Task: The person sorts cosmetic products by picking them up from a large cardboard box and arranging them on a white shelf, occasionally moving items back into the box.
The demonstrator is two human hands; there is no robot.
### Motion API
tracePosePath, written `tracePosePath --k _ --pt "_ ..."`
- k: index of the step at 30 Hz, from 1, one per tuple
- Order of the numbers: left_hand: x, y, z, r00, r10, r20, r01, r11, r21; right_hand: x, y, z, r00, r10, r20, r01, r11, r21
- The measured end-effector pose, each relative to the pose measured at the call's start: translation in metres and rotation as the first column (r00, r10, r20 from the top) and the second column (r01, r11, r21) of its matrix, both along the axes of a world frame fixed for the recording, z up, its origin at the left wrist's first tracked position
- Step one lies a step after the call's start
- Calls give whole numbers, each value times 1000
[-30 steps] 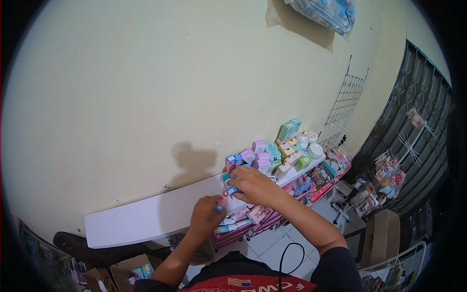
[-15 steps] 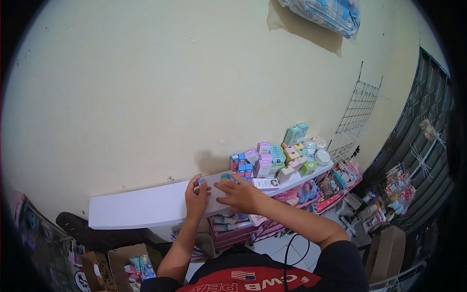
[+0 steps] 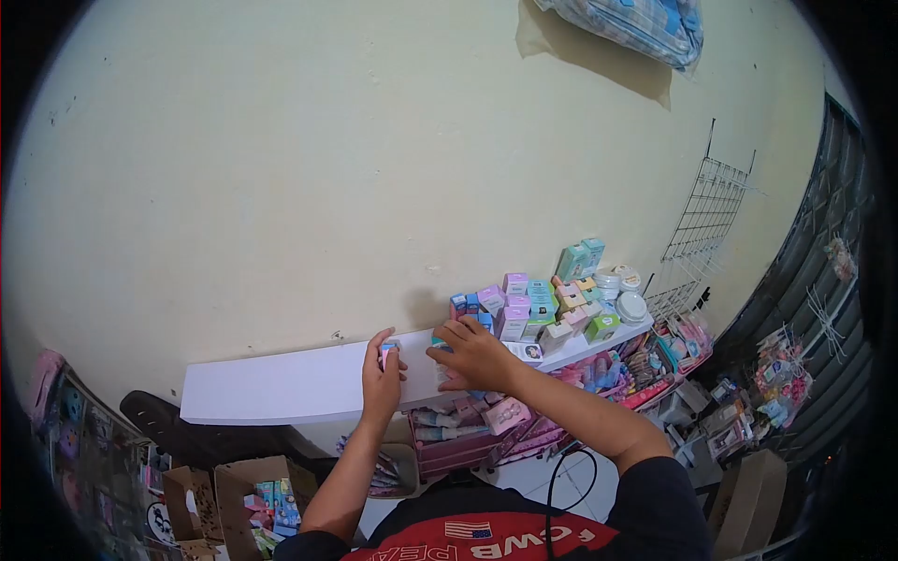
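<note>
My left hand (image 3: 381, 383) is closed around a small blue-and-pink box (image 3: 389, 351), raised over the front of the white shelf (image 3: 271, 381). My right hand (image 3: 479, 357) reaches over the shelf with its fingers spread and a little bent. Beside its fingertips stands a teal-and-white item (image 3: 440, 371), partly covered by the hand. Small blue boxes (image 3: 465, 304) are grouped just behind the right hand, some hidden by it. A white box with a purple edge and a round picture (image 3: 527, 352) lies by the right wrist.
Lilac boxes (image 3: 513, 321), teal boxes (image 3: 541, 304) and white round jars (image 3: 631, 307) crowd the shelf's right end. Below are pink baskets (image 3: 458, 455) of packaged goods. An open cardboard box (image 3: 238, 477) sits at lower left. A wire rack (image 3: 703, 210) hangs on the wall.
My right hand has moved slightly back and right, toward the blue boxes, with its fingers bending more. My left hand still holds the small box, which shows more now. The view has shifted slightly.
</note>
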State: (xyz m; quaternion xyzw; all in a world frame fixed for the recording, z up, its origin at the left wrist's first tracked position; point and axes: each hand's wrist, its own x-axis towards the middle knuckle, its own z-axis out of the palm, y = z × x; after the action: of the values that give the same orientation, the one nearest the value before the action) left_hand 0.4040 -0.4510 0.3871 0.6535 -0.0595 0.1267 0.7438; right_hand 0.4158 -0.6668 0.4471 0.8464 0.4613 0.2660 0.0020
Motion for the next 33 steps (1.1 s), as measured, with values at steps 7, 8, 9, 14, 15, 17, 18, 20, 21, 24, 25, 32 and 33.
tracePosePath --k 7,8,9,14,15,17,18,20,21,24,25,32,33 --pt "-3 2 0 968 -149 -201 81 947 -310 7 6 -7 1000 -22 5 22 999 50" --pt "-3 2 -2 962 -166 -217 84 935 -343 8 7 -8 1000 -9 17 8 999 52" --pt "-4 2 -3 955 -184 -233 85 922 -377 8 7 -9 1000 4 28 -5 999 53" --pt "-20 -18 -34 990 -24 -141 19 999 -39 12 7 -17 1000 -4 26 3 998 64" --pt "-26 -27 -47 995 104 -6 -100 970 222 13 7 -17 1000 -1 22 -1 997 75" --pt "-56 -48 -48 996 93 17 -94 967 236 15 7 -17 1000 -5 19 4 997 73" --pt "-67 -58 -48 996 83 37 -89 965 247 16 7 -17 1000 -8 13 7 998 68" --pt "-71 -75 -61 996 76 -50 -65 976 206 17 8 -18 1000 -6 16 5 997 79" --pt "-72 -79 -58 989 64 -132 -43 986 158 18 8 -18 1000 -7 24 5 996 85" --pt "-74 -84 -40 987 119 -110 -88 965 248 17 7 -19 999 -16 34 14 997 77" --pt "-77 -86 -27 987 121 -107 -91 965 247 18 7 -19 999 -14 36 11 997 76" --pt "-68 -92 -21 984 139 113 -177 847 500 20 6 -18 1000 0 14 -1 998 60" --pt "-66 -92 -21 975 125 185 -206 828 521 21 5 -17 1000 19 10 -19 998 58"
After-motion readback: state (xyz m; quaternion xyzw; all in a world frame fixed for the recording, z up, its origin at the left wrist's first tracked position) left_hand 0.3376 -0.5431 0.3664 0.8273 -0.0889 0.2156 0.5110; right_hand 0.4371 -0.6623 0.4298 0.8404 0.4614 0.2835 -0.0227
